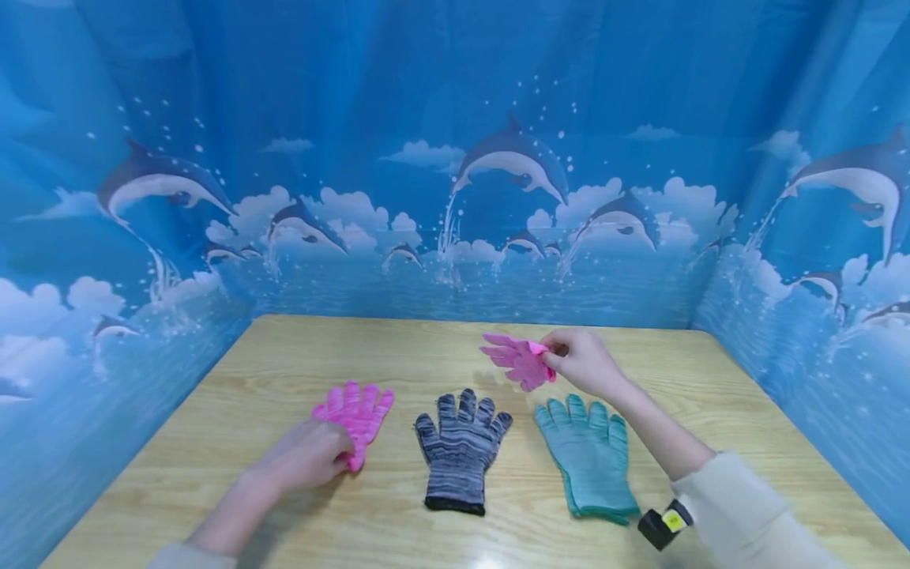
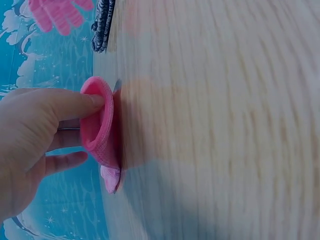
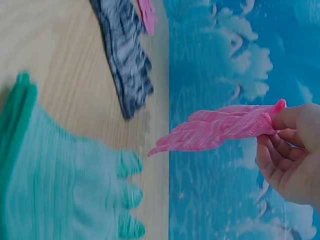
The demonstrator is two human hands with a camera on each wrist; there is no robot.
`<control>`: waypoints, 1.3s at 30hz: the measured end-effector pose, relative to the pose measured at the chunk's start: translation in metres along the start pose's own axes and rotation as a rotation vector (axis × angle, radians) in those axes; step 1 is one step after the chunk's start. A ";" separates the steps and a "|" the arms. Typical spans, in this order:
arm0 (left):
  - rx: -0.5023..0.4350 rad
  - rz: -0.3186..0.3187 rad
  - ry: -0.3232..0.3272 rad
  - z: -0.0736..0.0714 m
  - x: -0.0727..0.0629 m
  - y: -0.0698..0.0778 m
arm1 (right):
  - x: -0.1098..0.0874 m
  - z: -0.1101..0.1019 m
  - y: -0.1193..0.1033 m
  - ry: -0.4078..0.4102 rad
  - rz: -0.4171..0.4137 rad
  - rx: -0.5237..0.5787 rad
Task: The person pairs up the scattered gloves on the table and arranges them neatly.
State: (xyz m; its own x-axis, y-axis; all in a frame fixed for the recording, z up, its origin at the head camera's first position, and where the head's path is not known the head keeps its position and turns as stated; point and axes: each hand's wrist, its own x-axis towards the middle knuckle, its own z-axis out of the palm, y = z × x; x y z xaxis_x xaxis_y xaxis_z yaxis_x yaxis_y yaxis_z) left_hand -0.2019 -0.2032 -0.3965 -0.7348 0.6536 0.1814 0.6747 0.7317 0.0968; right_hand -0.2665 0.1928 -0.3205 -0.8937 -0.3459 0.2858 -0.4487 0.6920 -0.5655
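Observation:
Between thumb and fingers my right hand (image 1: 584, 362) pinches the cuff of a pink knit glove (image 3: 215, 129), held up over the back of the table with its fingers pointing left. My left hand (image 1: 307, 454) is at the cuff of a second pink glove (image 1: 359, 415), which lies on the table at the left. In the left wrist view the thumb reaches into that glove's open cuff (image 2: 97, 120) and pinches its edge. A grey-and-black striped glove (image 1: 460, 450) lies in the middle, and a green pair of gloves (image 1: 588, 458), stacked, lies below my right forearm.
The wooden table (image 1: 284, 348) is enclosed at the back and sides by a blue curtain (image 1: 398, 95) printed with dolphins and clouds. A small black device with a yellow label (image 1: 664, 523) sits at my right sleeve.

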 end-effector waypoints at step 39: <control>0.082 0.037 0.049 0.003 -0.039 -0.015 | 0.051 0.129 -0.125 0.017 -0.285 -0.092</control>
State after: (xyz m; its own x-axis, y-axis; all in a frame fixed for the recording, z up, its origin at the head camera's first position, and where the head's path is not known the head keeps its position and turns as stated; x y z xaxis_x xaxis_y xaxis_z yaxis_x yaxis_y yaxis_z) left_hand -0.1832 -0.2390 -0.4077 -0.7041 0.6715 0.2309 0.6917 0.7221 0.0094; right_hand -0.2565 0.0066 -0.3346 -0.7315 -0.5240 0.4364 -0.6784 0.6236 -0.3884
